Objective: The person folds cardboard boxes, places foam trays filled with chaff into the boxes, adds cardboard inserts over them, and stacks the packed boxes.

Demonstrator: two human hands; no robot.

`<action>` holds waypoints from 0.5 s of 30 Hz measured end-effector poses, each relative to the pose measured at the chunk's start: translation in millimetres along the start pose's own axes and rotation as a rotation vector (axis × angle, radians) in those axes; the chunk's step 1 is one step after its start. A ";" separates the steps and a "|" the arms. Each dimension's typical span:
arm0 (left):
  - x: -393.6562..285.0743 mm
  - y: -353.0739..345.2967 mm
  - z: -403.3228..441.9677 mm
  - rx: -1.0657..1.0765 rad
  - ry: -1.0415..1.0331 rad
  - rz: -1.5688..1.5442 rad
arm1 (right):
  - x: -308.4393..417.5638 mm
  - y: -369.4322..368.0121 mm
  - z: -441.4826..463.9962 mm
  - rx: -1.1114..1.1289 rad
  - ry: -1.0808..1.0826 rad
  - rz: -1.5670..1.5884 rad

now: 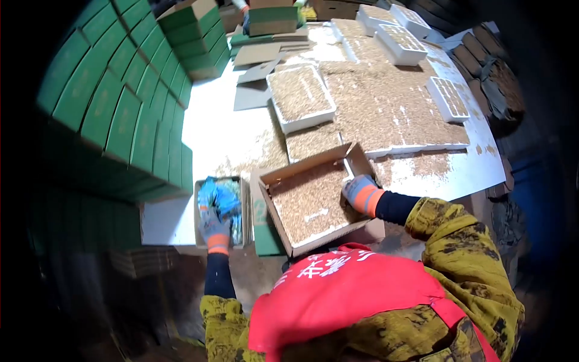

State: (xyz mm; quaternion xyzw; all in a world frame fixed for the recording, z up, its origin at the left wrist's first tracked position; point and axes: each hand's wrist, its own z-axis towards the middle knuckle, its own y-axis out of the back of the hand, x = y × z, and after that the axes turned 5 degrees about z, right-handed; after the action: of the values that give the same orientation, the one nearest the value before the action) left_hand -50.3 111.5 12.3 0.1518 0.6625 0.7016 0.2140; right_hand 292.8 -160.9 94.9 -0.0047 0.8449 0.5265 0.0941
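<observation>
The left hand, in a grey and orange glove, reaches into a small bin at the near edge of the white table. Its fingers lie against crumpled blue plastic; whether they pinch it, I cannot tell. The right hand, gloved alike, is at the right side of an open carton, fingers bent and touching a white strip at the inner wall; how firmly they close on it is hidden. The carton sits slantwise right in front of the person, just right of the bin, and holds a layer of tan chips with a white edge showing along its near side. A green panel shows just beside the carton, on its left. Beyond it, a white tray heaped with chips rests tilted near some grey card sheets. To the right spreads a broad bed of chips, with another tray at its right edge and more trays at the far end. Green boxes stand stacked along the left. At the far side, another person's hands flank a box.
</observation>
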 end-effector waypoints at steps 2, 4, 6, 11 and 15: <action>-0.4 10.2 5.9 0.112 -0.004 -0.043 | -8.7 29.1 -13.4 -0.087 0.056 0.255; 15.8 -6.5 2.1 -0.023 -0.109 0.020 | -13.2 99.2 -36.2 -0.021 -0.024 0.788; 19.8 7.0 6.4 0.109 -0.117 0.058 | -34.1 102.9 -42.5 -0.345 0.130 1.204; 12.4 41.8 10.0 0.210 -0.016 -0.123 | -86.3 123.1 -38.6 -0.350 -0.119 1.588; 30.6 46.2 2.0 0.219 -0.275 -0.274 | -111.3 104.3 2.8 -0.324 -0.025 1.557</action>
State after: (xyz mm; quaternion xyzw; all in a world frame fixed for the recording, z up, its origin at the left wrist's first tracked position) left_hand -80.3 127.1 56.2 0.1770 0.7136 0.5627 0.3778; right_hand 391.3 -122.1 204.7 0.5795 0.5173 0.5574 -0.2931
